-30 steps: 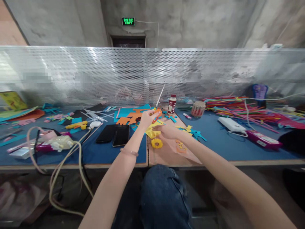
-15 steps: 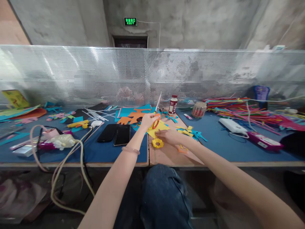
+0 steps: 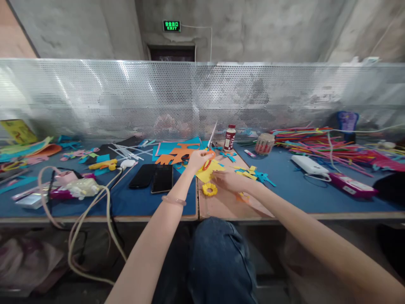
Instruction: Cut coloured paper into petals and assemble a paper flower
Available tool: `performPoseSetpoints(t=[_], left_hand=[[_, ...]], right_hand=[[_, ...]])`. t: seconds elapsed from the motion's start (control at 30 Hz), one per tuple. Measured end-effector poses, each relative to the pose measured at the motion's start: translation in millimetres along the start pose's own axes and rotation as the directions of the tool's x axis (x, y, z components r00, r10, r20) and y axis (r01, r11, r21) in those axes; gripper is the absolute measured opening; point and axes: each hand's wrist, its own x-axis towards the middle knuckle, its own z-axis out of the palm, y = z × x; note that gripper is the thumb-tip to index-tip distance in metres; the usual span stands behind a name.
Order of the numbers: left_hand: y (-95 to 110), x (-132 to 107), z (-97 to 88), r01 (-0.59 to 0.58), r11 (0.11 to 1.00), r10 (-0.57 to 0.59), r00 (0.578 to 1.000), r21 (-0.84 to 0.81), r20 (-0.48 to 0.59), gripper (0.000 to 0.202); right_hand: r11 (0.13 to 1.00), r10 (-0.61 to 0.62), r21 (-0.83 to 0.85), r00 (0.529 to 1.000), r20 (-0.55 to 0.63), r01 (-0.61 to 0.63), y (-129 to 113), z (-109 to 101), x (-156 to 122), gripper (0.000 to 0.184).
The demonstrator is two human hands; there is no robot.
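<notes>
My left hand [image 3: 197, 160] is closed around a pair of scissors [image 3: 209, 159] with orange handles, blades pointing up and away from me. Just beneath lies a piece of yellow paper [image 3: 204, 174] on the bare tan board. My right hand [image 3: 228, 179] is low over the board at the paper's right edge, fingers loosely extended and apart, with no object visible in them. Close to its fingertips sits a yellow flower-shaped ring [image 3: 209, 189]. Orange cut-out paper [image 3: 177, 154] and blue sheets [image 3: 161, 147] lie beyond my left hand.
Two black phones [image 3: 162, 179] lie left of my forearm. A dark red bottle [image 3: 230, 138] and a clear jar [image 3: 265, 144] stand behind. Coloured pipe cleaners [image 3: 310, 145], a white power bank [image 3: 309, 164] and cables [image 3: 79, 223] spread to the sides. A perforated metal screen [image 3: 177, 93] borders the back.
My right hand has drawn slightly right, off the yellow paper. My left hand keeps the scissors in nearly the same place. The view has shifted a little.
</notes>
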Motion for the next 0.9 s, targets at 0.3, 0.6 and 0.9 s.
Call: performPoseSetpoints(t=[0.3,0.6,0.9], left_hand=[[-7.5,1.7,2.0,0.016,0.999,-0.017,1.000,-0.033,-0.025,0.033],[1.1,-2.7,-0.9,-0.020,1.000,0.019,0.999,-0.019,-0.034,0.036],[2.4,-4.3,-3.5,0.038,0.995,-0.040,0.999,-0.091,-0.021,0.033]], right_hand=[[1.000,0.025,-0.003,0.997,0.076,-0.024,17.3,-6.7,-35.1,0.042],[0.984,-0.175,-0.027,0.984,-0.013,0.175,-12.1,3.2,-9.1,0.059],[0.975,0.046,0.220,0.990,-0.130,-0.016,-44.8,-22.2,26.3,0.032]])
